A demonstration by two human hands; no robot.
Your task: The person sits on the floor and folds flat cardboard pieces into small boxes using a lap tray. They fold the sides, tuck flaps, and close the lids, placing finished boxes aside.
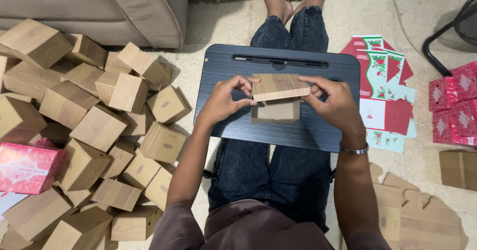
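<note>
A: Wood-grain cardboard everywhere on the left: a big heap of folded wood-print cardboard boxes point(99, 126) covers the floor, with one pink patterned box point(27, 168) at its near edge.

B: And in the middle?

A: A black rectangular lap surface point(228, 101) rests across the person's legs in dark jeans. The left hand point(223, 101) pinches the left edge of a small wood-print cardboard box point(277, 98), fingers curled around it. The box stands on the surface, its top flap raised and tilted, the open inside facing the camera.

B: The other side?

A: The right hand point(335, 103), with a metal bracelet point(354, 149) at the wrist, grips the flap's right edge. Further right, flat red and green printed carton sheets point(385, 91) lie on the floor, then red boxes point(454, 103), and flat brown die-cut cardboard blanks point(417, 215) nearer the person.
</note>
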